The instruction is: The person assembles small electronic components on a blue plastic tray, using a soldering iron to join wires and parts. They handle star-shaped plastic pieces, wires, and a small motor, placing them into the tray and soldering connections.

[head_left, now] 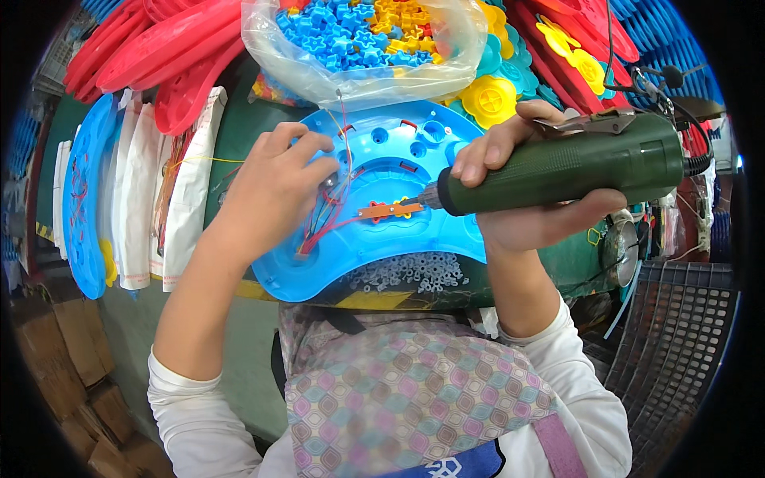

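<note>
My right hand (pixel 530 229) is wrapped round a dark green electric screwdriver (pixel 558 167), held nearly level. Its metal nose points left, with the tip at an orange circuit strip (pixel 387 211). The strip lies across small red and yellow pieces in a blue curved plastic shell (pixel 398 243), which rests hollow side up on the table. At the shell's left part my left hand (pixel 275 187) has its fingers curled together beside a bundle of thin coloured wires (pixel 339 209) and a small shiny metal part (pixel 328 182). What those fingertips grip is partly hidden.
Beyond the shell is a clear plastic bag (pixel 374 89) of blue and yellow star-shaped pieces. Red plastic parts (pixel 171 60) and yellow flower-shaped pieces (pixel 488 99) flank it. White wrapped bundles (pixel 187 199) stand left. Small clear pieces (pixel 418 272) lie by the near edge; a black crate (pixel 677 319) is lower right.
</note>
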Available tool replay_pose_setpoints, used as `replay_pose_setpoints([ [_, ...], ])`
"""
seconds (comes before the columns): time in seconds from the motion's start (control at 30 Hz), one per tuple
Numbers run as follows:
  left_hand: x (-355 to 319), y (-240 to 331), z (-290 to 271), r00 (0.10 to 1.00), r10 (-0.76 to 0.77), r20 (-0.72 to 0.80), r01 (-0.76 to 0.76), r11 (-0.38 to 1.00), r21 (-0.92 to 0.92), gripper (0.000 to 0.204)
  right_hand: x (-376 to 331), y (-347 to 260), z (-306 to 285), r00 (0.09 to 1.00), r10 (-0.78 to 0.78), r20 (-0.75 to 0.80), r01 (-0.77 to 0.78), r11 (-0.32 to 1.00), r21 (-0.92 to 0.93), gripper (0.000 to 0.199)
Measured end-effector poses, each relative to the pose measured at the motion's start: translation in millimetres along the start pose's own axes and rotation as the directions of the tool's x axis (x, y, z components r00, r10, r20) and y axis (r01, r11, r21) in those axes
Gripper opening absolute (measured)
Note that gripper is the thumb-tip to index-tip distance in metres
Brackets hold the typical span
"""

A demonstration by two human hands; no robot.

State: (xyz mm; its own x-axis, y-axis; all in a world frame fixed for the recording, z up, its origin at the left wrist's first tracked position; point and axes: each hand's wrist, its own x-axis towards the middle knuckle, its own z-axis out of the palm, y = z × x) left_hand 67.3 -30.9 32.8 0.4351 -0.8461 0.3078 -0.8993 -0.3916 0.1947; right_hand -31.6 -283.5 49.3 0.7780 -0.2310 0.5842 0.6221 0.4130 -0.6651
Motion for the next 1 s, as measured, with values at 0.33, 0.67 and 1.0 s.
replay_pose_setpoints([
  [0.33, 47.3, 36.2, -25.0, 0.959, -0.234, 0.162, 0.271, 0.577, -0.771, 0.019, -3.5, -44.1, -31.1, 0.964, -0.123, -0.235, 0.108, 0.991, -0.075, 0.115],
  [0.67, 110.2, 45.4, 68.7, 0.966, -0.240, -0.095, 0.167, 0.862, -0.479, 0.022, -22.9, -60.0, -56.2, 0.972, -0.082, -0.219, 0.067, 0.995, -0.075, 0.112],
  [1.0, 105.0, 45.8, 70.4, 0.968, -0.202, -0.150, 0.120, 0.894, -0.431, 0.017, 16.2, -30.3, -69.8, 0.949, -0.136, -0.283, 0.107, 0.988, -0.115, 0.119],
])
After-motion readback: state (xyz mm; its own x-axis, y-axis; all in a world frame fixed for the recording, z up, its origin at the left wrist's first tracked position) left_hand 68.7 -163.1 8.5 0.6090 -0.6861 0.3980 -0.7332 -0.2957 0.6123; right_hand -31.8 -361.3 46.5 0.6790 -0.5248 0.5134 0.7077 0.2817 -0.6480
